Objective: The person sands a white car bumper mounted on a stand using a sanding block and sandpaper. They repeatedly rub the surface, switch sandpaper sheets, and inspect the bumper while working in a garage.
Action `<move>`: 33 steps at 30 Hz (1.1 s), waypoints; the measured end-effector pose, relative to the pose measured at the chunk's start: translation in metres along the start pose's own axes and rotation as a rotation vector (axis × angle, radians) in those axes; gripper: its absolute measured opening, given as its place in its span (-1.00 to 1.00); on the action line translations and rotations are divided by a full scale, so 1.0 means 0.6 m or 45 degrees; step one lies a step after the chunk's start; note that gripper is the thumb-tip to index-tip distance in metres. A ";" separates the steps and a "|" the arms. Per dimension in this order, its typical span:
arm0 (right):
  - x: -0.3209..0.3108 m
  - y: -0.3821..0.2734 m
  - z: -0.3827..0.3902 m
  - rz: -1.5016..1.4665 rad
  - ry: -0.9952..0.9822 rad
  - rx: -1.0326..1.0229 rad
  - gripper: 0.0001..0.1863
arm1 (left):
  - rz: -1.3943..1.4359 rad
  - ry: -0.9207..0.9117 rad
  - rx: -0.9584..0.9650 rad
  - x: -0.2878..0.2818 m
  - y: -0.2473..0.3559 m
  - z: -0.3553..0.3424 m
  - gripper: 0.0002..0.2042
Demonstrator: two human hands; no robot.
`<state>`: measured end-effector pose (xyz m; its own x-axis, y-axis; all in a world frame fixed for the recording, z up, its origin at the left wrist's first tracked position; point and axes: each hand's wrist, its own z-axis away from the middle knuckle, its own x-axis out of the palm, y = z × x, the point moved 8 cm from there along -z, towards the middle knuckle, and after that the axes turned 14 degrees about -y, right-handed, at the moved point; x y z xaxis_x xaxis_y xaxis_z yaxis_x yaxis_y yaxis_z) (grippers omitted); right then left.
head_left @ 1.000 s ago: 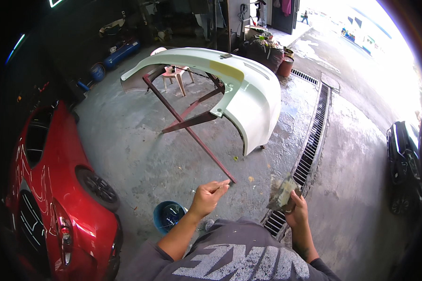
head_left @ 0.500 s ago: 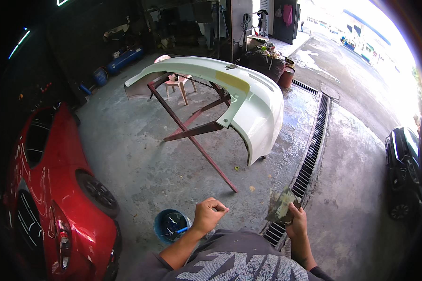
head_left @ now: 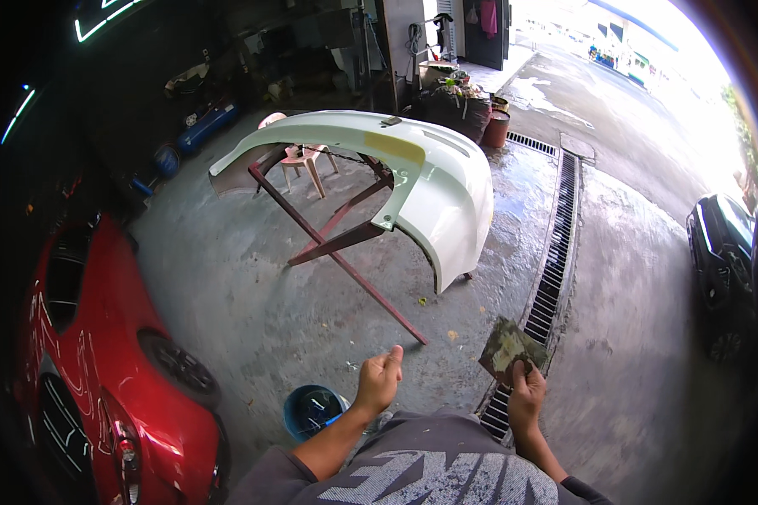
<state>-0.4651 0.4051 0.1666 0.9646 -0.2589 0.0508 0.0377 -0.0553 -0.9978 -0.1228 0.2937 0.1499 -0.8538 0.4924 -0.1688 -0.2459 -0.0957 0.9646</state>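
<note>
Dim left side, glaring daylight upper right, lit tubes (head_left: 18, 115), dark curved rim

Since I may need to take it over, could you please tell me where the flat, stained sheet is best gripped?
Probably pinch the stained sheet by its left edge, coming from the left: it looks flat and that edge is uncovered, while the right hand grips its lower right part.

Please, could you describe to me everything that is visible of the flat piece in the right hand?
The flat piece looks thin and roughly four-sided, dark grey-green with pale, blotchy patches on the face in view. Its material is unclear. The right hand grips its near edge; nothing else visibly touches it. It is held up, seen against the floor and the drain grate.
</note>
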 end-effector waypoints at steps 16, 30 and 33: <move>0.091 -0.237 0.040 1.060 -0.158 -0.646 -0.44 | 1.627 -0.415 0.168 0.112 0.106 -0.052 0.02; -0.077 -0.115 -0.042 -1.183 0.019 0.092 -0.65 | 1.627 -0.268 0.243 0.040 0.169 -0.043 0.06; -0.024 -0.090 -0.038 -1.217 -0.061 0.163 -0.60 | 1.588 -0.418 0.270 0.060 0.183 -0.053 0.16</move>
<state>-0.4867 0.3899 0.2206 0.5213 -0.1195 0.8450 0.8379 -0.1162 -0.5333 -0.1950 0.2732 0.2431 -0.2947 0.3619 0.8844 0.7272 -0.5155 0.4532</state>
